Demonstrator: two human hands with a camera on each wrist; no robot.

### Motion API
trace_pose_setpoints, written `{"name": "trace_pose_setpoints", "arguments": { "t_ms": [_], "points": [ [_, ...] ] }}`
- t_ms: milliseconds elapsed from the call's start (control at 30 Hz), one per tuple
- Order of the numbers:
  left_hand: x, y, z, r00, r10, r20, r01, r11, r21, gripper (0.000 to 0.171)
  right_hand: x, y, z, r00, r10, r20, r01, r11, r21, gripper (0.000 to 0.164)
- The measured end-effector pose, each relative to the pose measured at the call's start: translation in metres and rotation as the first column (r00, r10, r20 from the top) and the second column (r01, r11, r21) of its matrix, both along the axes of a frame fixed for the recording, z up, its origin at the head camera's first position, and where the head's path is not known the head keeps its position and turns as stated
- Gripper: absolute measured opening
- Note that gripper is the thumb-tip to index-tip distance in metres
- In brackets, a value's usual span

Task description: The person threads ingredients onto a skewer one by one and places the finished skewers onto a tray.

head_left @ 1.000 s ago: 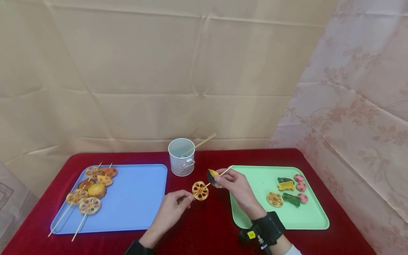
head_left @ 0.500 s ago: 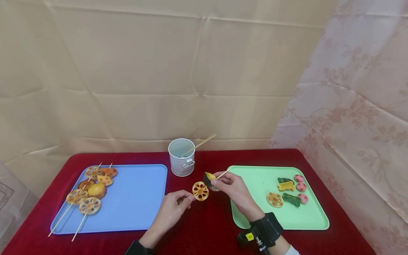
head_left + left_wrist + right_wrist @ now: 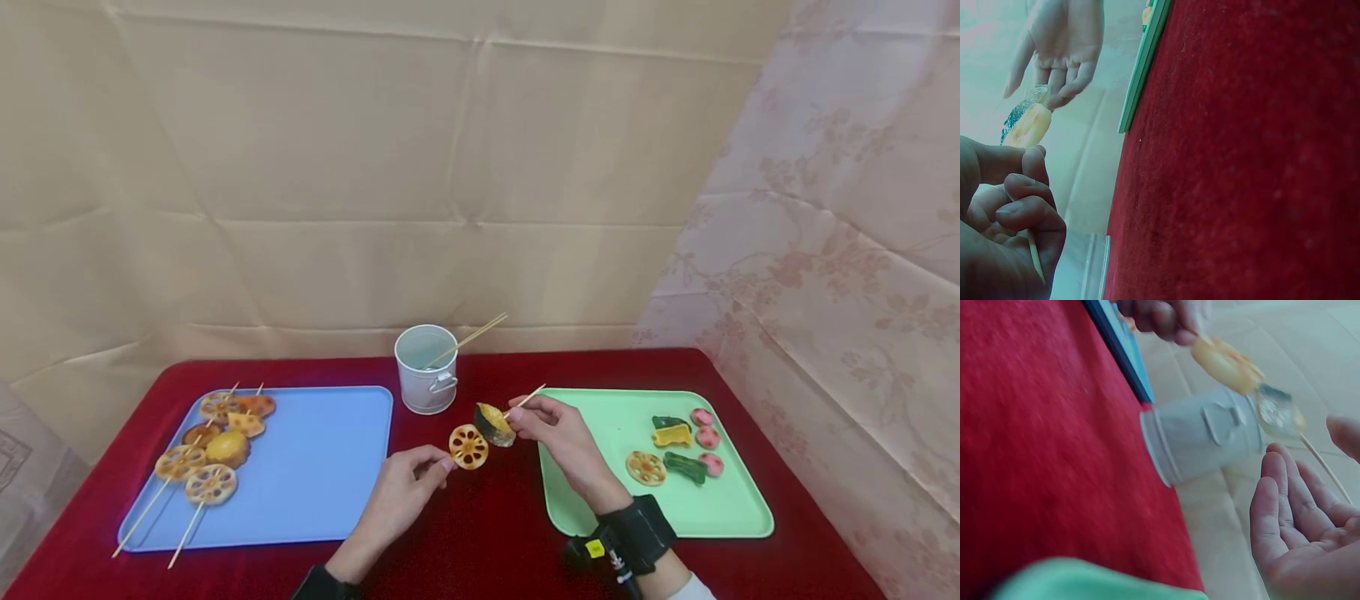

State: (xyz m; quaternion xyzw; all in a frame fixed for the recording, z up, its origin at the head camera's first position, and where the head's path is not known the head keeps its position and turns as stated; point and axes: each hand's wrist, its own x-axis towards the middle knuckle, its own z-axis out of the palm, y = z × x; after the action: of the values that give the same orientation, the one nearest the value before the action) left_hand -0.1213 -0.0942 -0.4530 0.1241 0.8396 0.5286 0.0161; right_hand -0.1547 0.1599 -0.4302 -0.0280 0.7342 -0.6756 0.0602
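Observation:
My left hand [image 3: 405,492] grips a thin wooden skewer [image 3: 534,392] near its lower end, part of which shows below the curled fingers in the left wrist view. Just beyond those fingertips a browned lotus root slice [image 3: 468,447] is threaded on the stick. Beside it sits a yellow pumpkin slice [image 3: 495,425] with dark green rind, and the bare tip sticks out past it. My right hand [image 3: 566,442] is by that tip; the right wrist view shows its fingers [image 3: 1300,503] extended, thumb apart, the skewer passing between without a grip.
A blue tray [image 3: 322,467] at left bears two loaded skewers [image 3: 180,462]. The green tray [image 3: 600,508] at right holds a lotus slice [image 3: 646,468], green pepper [image 3: 685,467], a yellow piece [image 3: 672,435] and pink rounds [image 3: 707,437]. A white bucket [image 3: 426,379] with skewers stands behind.
The pumpkin slice has moved left along the skewer toward the lotus slice. My right fingers have let go of it and drawn back slightly to the right. The left hand stays nearly still.

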Motion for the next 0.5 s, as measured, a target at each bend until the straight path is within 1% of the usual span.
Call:
{"name": "trace_pose_setpoints", "arguments": {
  "t_ms": [133,233,367,500],
  "points": [
    [-0.001,-0.002,-0.001,1.000,0.019,0.006,-0.019,1.000,0.001,0.011,-0.002,0.018,0.004,0.999,-0.026,-0.037,0.027,0.999,0.034,0.039],
    [-0.001,-0.003,-0.001,1.000,0.024,0.012,-0.024,1.000,0.001,0.010,-0.002,0.035,0.007,0.996,-0.048,-0.080,0.058,0.991,0.118,0.039],
    [0.000,-0.005,0.000,0.999,0.032,0.020,-0.031,0.999,-0.003,0.010,-0.002,0.059,0.010,0.990,-0.060,-0.125,0.089,0.967,0.239,0.039],
    [0.000,-0.008,0.000,0.999,0.046,0.028,-0.046,0.999,-0.015,0.010,0.002,0.086,0.012,0.989,-0.066,-0.134,0.111,0.927,0.358,0.041]
  ]
}}
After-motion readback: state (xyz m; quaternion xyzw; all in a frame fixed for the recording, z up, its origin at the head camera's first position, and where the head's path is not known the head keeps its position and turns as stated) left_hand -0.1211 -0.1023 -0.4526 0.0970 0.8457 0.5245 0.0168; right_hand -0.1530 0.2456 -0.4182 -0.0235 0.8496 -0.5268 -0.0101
